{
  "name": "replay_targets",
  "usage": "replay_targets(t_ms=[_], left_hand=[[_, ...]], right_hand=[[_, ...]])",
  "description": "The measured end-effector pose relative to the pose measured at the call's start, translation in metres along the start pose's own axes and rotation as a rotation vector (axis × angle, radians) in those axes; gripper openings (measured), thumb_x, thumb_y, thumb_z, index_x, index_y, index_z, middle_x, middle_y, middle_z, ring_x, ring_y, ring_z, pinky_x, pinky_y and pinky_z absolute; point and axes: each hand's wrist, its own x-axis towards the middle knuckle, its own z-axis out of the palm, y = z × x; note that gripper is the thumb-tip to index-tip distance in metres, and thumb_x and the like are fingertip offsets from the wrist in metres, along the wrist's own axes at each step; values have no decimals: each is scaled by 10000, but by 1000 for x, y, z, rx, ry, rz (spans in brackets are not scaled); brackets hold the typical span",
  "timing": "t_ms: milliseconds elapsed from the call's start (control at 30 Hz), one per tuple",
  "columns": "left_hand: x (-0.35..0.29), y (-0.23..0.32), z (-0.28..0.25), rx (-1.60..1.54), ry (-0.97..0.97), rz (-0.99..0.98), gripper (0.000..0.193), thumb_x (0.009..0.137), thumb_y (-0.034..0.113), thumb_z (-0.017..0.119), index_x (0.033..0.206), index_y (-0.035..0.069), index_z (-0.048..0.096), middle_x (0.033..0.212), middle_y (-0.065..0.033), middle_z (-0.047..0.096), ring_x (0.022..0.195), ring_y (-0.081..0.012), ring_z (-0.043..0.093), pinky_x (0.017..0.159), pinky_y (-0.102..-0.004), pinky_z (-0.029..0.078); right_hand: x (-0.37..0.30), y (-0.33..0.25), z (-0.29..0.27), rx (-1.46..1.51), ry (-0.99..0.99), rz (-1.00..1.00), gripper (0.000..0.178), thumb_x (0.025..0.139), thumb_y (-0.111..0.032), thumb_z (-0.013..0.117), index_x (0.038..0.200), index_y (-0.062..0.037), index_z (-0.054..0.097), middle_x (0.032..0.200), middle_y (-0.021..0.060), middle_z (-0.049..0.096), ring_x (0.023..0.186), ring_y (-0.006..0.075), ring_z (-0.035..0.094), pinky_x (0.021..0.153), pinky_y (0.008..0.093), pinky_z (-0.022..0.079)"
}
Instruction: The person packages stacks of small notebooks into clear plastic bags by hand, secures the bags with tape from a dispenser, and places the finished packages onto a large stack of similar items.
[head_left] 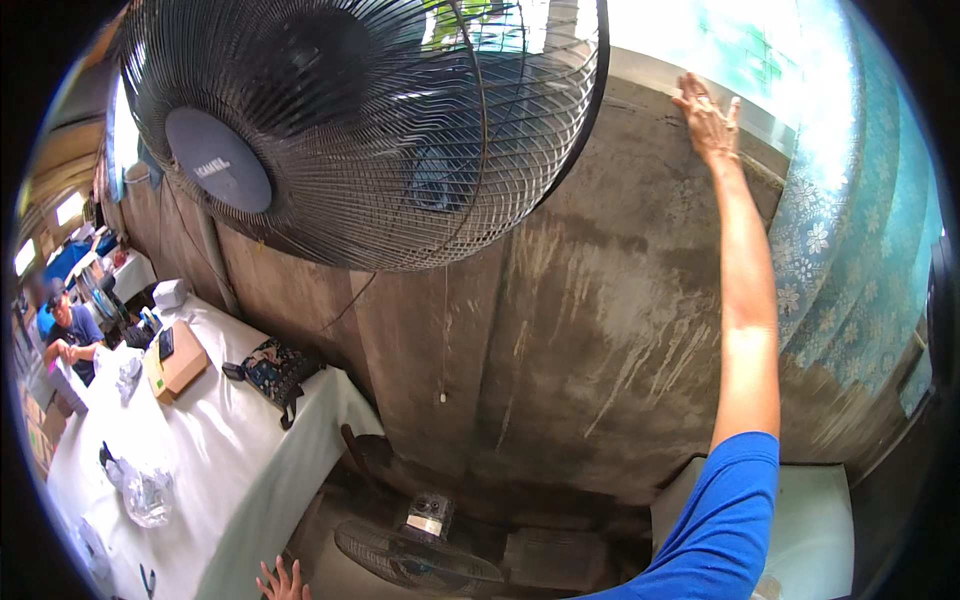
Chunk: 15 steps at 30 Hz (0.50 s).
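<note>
My right arm, in a blue sleeve, stretches up and away to the window. At its end my right hand (708, 122) lies with fingers spread at the window ledge (650, 75), holding nothing that I can see. Beside it on the right hangs a teal curtain (815, 240) with white flower patterns. Low in the view my left hand (284, 582) shows only its fingers, which are apart; the rest is cut off by the lower edge. A large black fan (380, 140) with a round grille fills the upper left, between me and the wall.
A table with a white cloth (230, 480) stands at the left, bearing a cardboard box (178, 362), a flowered bag (272, 368) and a clear plastic bag (147, 497). Another person (75, 325) sits beyond it. A second fan (415, 560) lies low before the stained wall (590, 330).
</note>
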Motion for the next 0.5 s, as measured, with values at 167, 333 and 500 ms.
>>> replay_targets(t_ms=[167,333,500], left_hand=[[-3,4,31,47,-101,-63,634,863,216,613,1448,228,370,1491,-121,344,1363,-416,285,1072,-630,215],[-15,4,0,47,-24,-32,628,854,205,624,1437,216,390,1500,-119,336,1363,-413,287,1084,-607,215],[-94,-63,17,91,-18,-305,598,863,259,611,1426,203,415,1507,-112,330,1371,-404,277,1096,-576,220]], right_hand=[[-4,23,8,243,-54,23,537,963,-536,183,1479,-387,172,1537,-185,161,1384,142,308,1113,672,179],[-7,65,30,214,-138,62,570,946,-591,152,1482,-394,149,1546,-201,113,1416,98,215,1114,687,122],[-11,90,49,244,-233,99,541,973,-565,142,1485,-390,141,1551,-202,85,1428,98,180,1098,708,98]])
